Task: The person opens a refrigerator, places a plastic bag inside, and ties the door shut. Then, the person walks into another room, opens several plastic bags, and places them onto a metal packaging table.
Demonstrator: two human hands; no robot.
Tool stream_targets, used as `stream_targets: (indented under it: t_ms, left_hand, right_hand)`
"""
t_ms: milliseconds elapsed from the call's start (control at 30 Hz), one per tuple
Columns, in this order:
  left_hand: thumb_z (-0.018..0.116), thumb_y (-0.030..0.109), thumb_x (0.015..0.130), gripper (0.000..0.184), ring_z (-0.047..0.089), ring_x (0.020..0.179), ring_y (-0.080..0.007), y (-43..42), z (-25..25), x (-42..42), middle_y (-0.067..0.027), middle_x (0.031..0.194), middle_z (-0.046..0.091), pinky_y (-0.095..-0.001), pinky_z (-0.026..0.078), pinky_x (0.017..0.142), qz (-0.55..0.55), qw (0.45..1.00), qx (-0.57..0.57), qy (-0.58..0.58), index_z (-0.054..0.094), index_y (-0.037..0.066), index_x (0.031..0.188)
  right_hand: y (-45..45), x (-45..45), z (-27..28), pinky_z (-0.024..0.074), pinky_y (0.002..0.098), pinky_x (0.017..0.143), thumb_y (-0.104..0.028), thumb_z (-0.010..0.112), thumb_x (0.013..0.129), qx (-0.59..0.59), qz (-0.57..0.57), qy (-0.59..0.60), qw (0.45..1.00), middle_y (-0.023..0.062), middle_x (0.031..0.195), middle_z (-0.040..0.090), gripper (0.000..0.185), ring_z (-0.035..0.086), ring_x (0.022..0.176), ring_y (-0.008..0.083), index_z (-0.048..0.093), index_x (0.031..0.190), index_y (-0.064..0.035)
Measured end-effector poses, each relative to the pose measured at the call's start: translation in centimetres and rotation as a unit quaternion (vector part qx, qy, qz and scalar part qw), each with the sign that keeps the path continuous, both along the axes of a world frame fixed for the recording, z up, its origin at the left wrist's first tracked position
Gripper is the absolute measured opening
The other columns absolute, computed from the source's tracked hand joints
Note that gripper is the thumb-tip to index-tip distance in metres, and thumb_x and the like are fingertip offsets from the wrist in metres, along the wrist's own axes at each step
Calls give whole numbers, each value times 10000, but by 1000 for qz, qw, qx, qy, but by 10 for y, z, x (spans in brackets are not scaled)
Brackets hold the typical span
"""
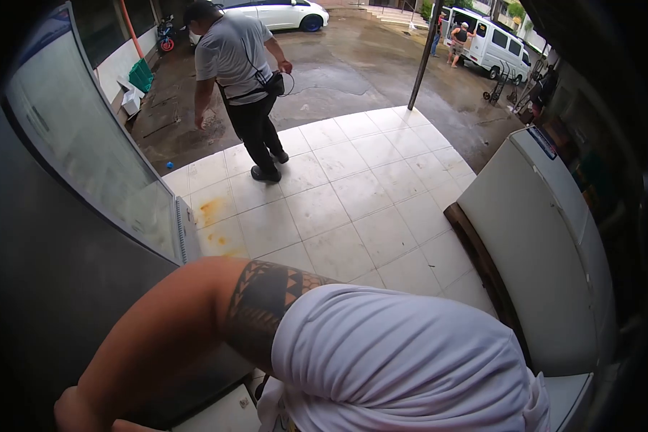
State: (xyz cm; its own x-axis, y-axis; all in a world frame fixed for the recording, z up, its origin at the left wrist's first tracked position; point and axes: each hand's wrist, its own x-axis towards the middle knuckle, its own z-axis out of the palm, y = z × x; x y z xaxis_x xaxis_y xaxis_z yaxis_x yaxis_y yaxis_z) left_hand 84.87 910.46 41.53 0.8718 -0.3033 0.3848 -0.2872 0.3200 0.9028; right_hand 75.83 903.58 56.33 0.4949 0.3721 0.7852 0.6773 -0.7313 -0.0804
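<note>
Glass-door upright fridge (86, 223) stands just beside the right hand (72, 412), its grey side panel behind the forearm and its glass front slanting away ahead. Beyond the arm, a white tiled floor (338, 209) spreads to a curved outer edge, with wet pavement (324, 75) past it. A white cabinet (522, 230) bounds the tiles well apart from the hand, a dark wooden beam (482, 266) along its foot. In the room between fridge and cabinet, another person (241, 65) stands near the outer edge, well ahead of the hand. A slim pole (426, 57) rises at the rim. The tattooed arm (158, 317) is bent, and the hand is cut off by the lower border — I cannot tell how far its fingers are spread, or what, if anything, they hold.
</note>
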Motion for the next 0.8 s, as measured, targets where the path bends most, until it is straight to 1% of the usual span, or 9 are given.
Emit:
stream_targets:
  t_ms: [33,67,200,233,267,333,400,600,800]
  left_hand:
    - [553,367,1037,423,592,880,-149,3,3,2,-79,1078,624,-286,512,789,2,1000,-4,2,599,34,1294]
    - [554,370,1037,429,593,891,-153,5,4,4,-82,1085,625,-289,512,797,4,1000,-8,7,598,32,1298]
    - [556,383,1037,454,601,932,-168,17,9,11,-98,1117,629,-302,514,827,7,999,-25,32,591,24,1313]
    - [557,386,1037,460,603,943,-172,19,9,12,-101,1125,630,-305,514,835,7,999,-30,38,589,22,1317]
    - [557,389,1037,466,605,953,-175,20,11,11,-105,1132,631,-308,515,842,11,998,-37,43,588,20,1321]
    - [558,395,1037,479,609,974,-183,22,14,10,-113,1148,633,-315,515,858,14,997,-50,49,584,16,1329]
    - [559,401,1037,491,613,994,-190,23,17,7,-120,1164,635,-321,516,873,17,996,-66,54,581,12,1337]
    - [562,419,1038,529,624,1057,-213,24,24,-4,-143,1211,641,-340,518,919,43,990,-110,79,571,-1,1360]
    - [566,438,1038,568,636,1119,-235,24,38,-8,-166,1258,646,-359,520,965,36,978,-175,112,561,-13,1383]
  right_hand:
    - [-3,60,-19,576,426,907,-433,576,985,44,-73,212,973,69,1196,740,392,709,1085,264,723,1224,-159]
    - [5,51,-11,576,426,907,-433,576,985,38,-62,214,974,69,1196,740,392,709,1085,264,723,1224,-159]
    - [6,-12,42,563,462,930,-403,582,997,-284,-163,247,912,76,1209,730,386,686,1146,266,680,1281,-161]
    - [10,-12,45,553,459,954,-382,571,1008,-377,-190,183,888,82,1274,706,402,657,1212,279,665,1340,-176]
    - [14,-4,41,553,459,954,-382,571,1008,-382,-181,178,889,82,1274,706,402,657,1212,279,665,1340,-176]
    - [19,21,25,587,482,843,-246,518,1033,-192,-205,3,960,135,1132,710,289,709,1024,362,582,1296,-146]
    - [36,42,14,584,469,885,-315,527,1035,-204,-245,-32,947,95,1261,671,334,677,1111,387,569,1332,-169]
    - [55,79,12,567,468,928,-320,560,1020,-227,-215,276,909,87,1306,669,374,652,1189,341,604,1364,-181]
    - [71,88,24,551,468,970,-325,593,1004,-250,-202,356,878,78,1351,667,416,626,1266,296,639,1396,-194]
